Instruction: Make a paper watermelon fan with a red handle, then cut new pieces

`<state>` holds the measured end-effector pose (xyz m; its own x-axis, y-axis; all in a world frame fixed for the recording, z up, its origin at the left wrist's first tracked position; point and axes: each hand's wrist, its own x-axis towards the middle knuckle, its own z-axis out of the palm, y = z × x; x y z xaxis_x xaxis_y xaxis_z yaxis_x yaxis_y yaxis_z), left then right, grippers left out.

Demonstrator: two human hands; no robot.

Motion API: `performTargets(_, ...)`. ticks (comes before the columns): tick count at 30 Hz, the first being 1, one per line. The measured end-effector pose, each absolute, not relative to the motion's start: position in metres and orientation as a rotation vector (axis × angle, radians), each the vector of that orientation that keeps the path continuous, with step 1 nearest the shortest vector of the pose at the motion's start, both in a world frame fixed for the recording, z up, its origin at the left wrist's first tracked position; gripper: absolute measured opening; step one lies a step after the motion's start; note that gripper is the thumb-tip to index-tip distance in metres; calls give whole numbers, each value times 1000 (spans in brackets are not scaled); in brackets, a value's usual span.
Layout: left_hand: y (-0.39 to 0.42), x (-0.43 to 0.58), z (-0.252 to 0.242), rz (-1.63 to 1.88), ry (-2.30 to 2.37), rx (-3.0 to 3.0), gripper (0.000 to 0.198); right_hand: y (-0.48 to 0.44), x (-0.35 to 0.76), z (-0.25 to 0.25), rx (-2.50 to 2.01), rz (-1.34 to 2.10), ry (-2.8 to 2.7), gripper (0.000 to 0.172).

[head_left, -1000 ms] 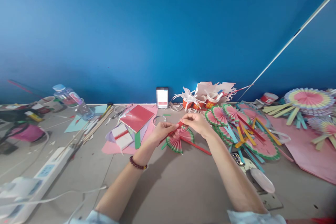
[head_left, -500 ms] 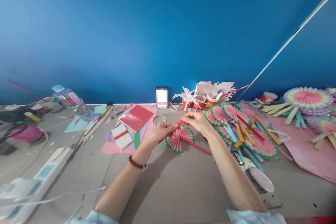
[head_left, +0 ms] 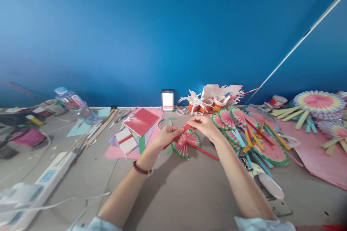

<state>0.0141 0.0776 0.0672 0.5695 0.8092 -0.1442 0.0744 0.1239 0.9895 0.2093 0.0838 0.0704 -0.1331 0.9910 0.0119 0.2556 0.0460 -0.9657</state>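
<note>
Between my hands is a red paper strip (head_left: 187, 127). My left hand (head_left: 170, 135) pinches it from the left, thumb on top. My right hand (head_left: 202, 125) pinches its other side with thumb and forefinger. Just beneath the fingers, a pleated pink paper fan (head_left: 186, 145) with a green edge shows in part; its upper left is hidden by my left hand. From the fan, another red strip (head_left: 204, 151) runs out to the lower right. A short green strip (head_left: 169, 150) pokes out below my left hand.
Several finished paper fans (head_left: 271, 149) lie to the right, near a phone (head_left: 280, 206) and a white oval object (head_left: 271, 186). A red sheet (head_left: 141, 122) and wooden sticks (head_left: 101, 129) lie left. Behind stand paper cups (head_left: 217, 104) and a lit screen (head_left: 167, 100). A power strip (head_left: 45, 184) is front left.
</note>
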Motion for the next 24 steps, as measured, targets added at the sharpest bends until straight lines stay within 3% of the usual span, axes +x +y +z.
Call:
performTargets(11,75,16,69,734,899,1444,40,83,205,67,-1123,1488,-1440,29)
performTargets(18,72,19,73,693,943,1481,39,84,200,61,-1215,1368,-1493,18)
performTargets(24,76,15,66,620,828,1399,43,83,202,65,-1302,1277,-1487,22)
